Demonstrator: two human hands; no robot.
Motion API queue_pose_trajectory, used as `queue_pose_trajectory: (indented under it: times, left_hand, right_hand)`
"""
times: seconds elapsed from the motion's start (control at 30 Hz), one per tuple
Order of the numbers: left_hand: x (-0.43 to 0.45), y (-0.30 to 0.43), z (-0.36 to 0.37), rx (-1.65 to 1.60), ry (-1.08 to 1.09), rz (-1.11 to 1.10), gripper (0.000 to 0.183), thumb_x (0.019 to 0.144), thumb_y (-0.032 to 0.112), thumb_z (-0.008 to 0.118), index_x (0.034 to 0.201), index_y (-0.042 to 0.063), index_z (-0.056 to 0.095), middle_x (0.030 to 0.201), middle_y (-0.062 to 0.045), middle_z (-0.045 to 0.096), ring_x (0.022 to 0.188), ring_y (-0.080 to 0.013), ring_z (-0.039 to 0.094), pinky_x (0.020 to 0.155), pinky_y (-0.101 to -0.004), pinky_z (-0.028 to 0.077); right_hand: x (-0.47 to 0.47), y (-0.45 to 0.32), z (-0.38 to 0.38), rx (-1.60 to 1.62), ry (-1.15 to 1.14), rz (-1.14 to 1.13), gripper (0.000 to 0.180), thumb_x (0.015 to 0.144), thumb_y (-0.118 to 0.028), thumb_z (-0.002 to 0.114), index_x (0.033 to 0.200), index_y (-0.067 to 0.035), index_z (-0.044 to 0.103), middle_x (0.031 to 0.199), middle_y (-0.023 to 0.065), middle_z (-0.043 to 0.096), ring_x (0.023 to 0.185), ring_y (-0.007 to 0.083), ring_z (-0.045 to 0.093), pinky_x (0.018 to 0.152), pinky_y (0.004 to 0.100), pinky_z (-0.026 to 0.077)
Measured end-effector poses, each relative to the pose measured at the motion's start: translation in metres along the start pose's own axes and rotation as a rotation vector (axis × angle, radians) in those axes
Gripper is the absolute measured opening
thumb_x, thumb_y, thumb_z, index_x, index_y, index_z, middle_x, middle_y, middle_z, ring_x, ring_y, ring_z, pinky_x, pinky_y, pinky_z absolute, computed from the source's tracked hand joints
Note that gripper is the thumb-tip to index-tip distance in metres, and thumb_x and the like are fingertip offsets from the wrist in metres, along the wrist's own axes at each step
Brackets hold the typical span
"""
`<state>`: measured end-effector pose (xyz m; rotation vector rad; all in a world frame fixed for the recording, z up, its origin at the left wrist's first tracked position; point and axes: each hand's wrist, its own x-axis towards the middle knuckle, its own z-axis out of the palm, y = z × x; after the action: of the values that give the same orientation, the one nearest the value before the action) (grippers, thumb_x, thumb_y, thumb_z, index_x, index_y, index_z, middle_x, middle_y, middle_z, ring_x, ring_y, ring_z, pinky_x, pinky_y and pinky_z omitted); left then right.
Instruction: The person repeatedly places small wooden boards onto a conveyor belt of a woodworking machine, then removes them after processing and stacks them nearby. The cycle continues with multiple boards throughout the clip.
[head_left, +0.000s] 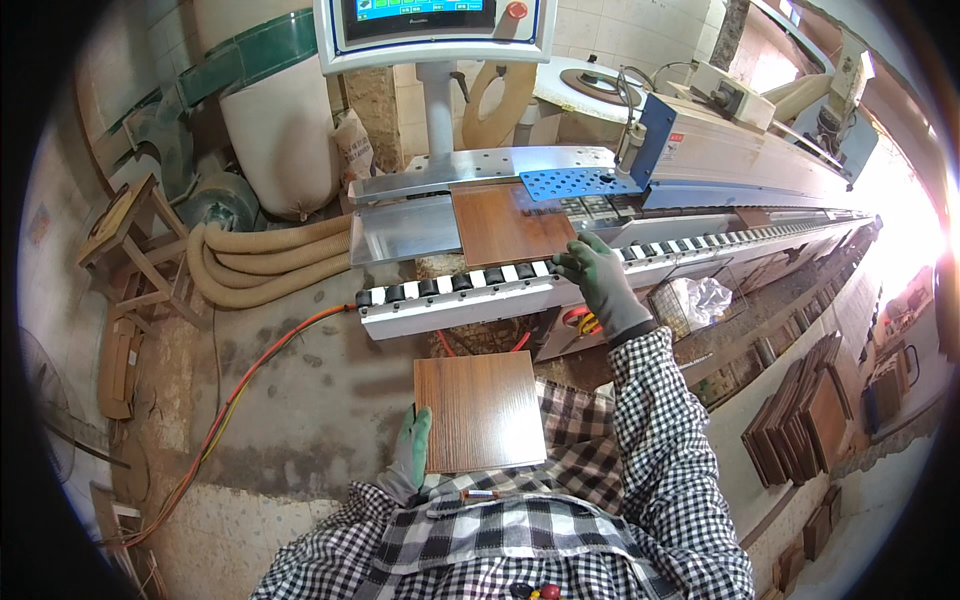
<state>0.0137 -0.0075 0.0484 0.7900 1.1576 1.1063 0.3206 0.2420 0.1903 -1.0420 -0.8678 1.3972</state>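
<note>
My left hand (414, 448), in a grey and green glove, grips the left edge of a square wood-grain board (480, 412) held in front of my lap. My right hand (592, 274), gloved alike, is at the near right corner of another wood-grain board (510, 225), which lies on the machine's metal infeed table (405, 229). Its fingers are bent over the roller rail (465, 281); whether they press the board or only touch it I cannot tell. A perforated blue guard plate (577, 184) covers that board's far right part.
A control panel (435, 52) with a red button stands above the machine (750, 161). Ribbed hoses (277, 259) and a wooden stool (135, 247) are at left. An orange hose (255, 375) crosses the floor. Stacked boards (802, 412) lean at right, below a wire basket (679, 307).
</note>
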Motion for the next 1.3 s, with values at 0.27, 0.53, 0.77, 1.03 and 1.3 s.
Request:
queue_pose_trajectory:
  times: [0.27,0.53,0.77,1.03,1.3]
  left_hand:
    - [0.002,-0.011,-0.002,-0.038,0.013,-0.005,0.058,0.109,0.047,0.049,0.143,0.000,0.048,0.128,-0.009,0.062,0.114,-0.0174,0.065,0.097,-0.0344,0.056]
    - [-0.004,0.005,0.006,-0.065,0.040,-0.072,0.053,0.111,0.039,0.049,0.147,0.000,0.047,0.132,-0.009,0.059,0.118,-0.0166,0.058,0.103,-0.0318,0.048]
    - [-0.003,-0.008,-0.001,0.165,0.006,0.179,0.049,0.111,0.038,0.049,0.143,0.001,0.050,0.128,-0.008,0.060,0.114,-0.0163,0.059,0.101,-0.0325,0.049]
    - [-0.009,-0.001,-0.009,0.420,-0.062,0.217,0.056,0.113,0.041,0.039,0.146,-0.004,0.044,0.138,-0.018,0.056,0.126,-0.0230,0.056,0.110,-0.0380,0.046]
    - [-0.012,0.029,0.012,0.131,-0.021,-0.058,0.056,0.113,0.041,0.037,0.147,-0.004,0.044,0.141,-0.018,0.054,0.132,-0.0243,0.054,0.115,-0.0378,0.043]
  right_hand:
    - [-0.033,-0.001,0.074,-1.209,0.094,-0.667,0.044,0.096,-0.033,0.067,0.128,-0.002,0.069,0.148,0.0202,0.056,0.133,0.0373,0.056,0.114,0.0462,0.042]
    - [-0.015,0.046,0.115,-1.494,-0.079,-0.864,0.035,0.096,-0.035,0.063,0.120,-0.010,0.070,0.125,0.0103,0.065,0.123,0.0311,0.056,0.110,0.0519,0.036]
    - [-0.012,0.053,0.112,-1.515,-0.072,-0.873,0.037,0.098,-0.035,0.061,0.127,-0.013,0.067,0.126,0.0082,0.064,0.122,0.0305,0.056,0.109,0.0529,0.036]
    - [-0.012,0.048,0.101,-1.555,-0.013,-0.857,0.038,0.098,-0.038,0.060,0.127,-0.015,0.068,0.127,0.0085,0.065,0.123,0.0306,0.057,0.107,0.0524,0.037]
    - [-0.002,0.035,0.061,-1.650,0.075,-0.827,0.040,0.098,-0.043,0.060,0.128,-0.017,0.068,0.126,0.0088,0.067,0.123,0.0292,0.058,0.105,0.0508,0.039]
